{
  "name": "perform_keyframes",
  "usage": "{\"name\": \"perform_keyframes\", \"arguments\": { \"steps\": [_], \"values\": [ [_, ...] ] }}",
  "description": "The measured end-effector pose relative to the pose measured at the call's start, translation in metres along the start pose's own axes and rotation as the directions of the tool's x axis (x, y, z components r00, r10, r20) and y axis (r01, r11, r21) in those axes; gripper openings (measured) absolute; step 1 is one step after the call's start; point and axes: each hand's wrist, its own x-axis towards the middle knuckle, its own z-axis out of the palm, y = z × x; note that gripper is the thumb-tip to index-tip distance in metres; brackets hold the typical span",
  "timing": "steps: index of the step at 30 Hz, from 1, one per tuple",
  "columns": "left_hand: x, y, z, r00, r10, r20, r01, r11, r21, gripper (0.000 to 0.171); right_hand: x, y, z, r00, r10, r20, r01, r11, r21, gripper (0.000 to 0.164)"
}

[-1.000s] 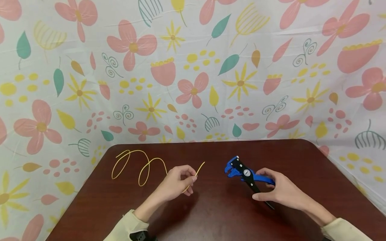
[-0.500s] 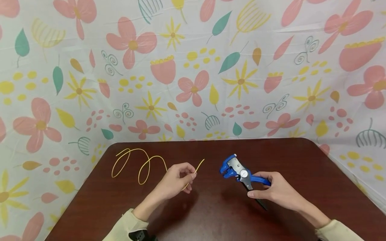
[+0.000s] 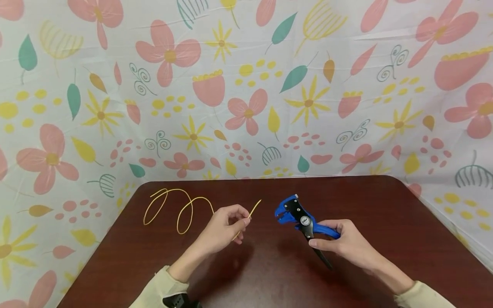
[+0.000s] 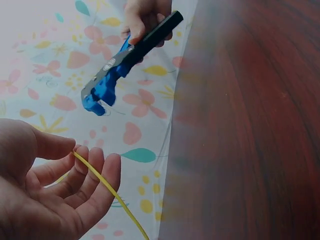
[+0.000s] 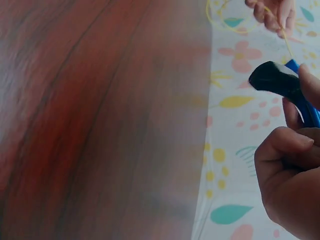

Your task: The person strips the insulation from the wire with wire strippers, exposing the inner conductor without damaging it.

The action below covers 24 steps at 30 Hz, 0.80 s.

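Between thumb and index finger my left hand [image 3: 225, 229] pinches a yellow wire [image 3: 185, 218] near one end. A short tip points up toward the right, and the remainder loops loosely over the table to the left. My right hand [image 3: 348, 244] grips a blue and black wire stripper [image 3: 304, 220] by its handles, its head angled up and to the left. In the left wrist view the tool's blue jaws stand apart from the wire [image 4: 107, 185], above the fingers. One handle of the wire stripper [image 5: 275, 80] shows close up in the right wrist view.
A dark reddish-brown table [image 3: 269, 278] with rounded far corners lies under both hands. Right behind its far edge hangs a white cloth [image 3: 246, 149] printed with flowers and leaves. A black watch [image 3: 179, 300] sits at the left sleeve.
My right hand has moved left with the wire stripper, bringing its head closer to the wire tip. My left hand keeps its pinch on the wire, nearly in place.
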Motion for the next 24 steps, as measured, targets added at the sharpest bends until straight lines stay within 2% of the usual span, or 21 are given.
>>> {"name": "perform_keyframes", "arguments": {
  "steps": [4,9,18,24],
  "values": [
    [0.000,0.002,-0.001,1.000,0.003,-0.008,-0.003,1.000,0.005,0.003,-0.002,-0.009,0.006,0.999,0.041,0.031,-0.044,0.995,0.094,0.038],
    [-0.001,0.002,-0.001,1.000,0.007,-0.013,-0.007,1.000,0.004,0.004,-0.005,-0.022,0.017,0.997,0.054,0.052,-0.060,0.989,0.135,0.033],
    [-0.002,0.003,-0.002,1.000,0.001,-0.011,-0.001,1.000,-0.005,0.005,-0.005,-0.038,0.032,0.999,-0.029,-0.039,0.030,0.999,0.025,0.024],
    [-0.003,0.003,-0.005,1.000,0.003,-0.008,-0.003,1.000,-0.011,0.004,-0.001,-0.038,0.032,0.997,0.002,-0.082,0.002,0.999,0.044,0.029]
  ]
}}
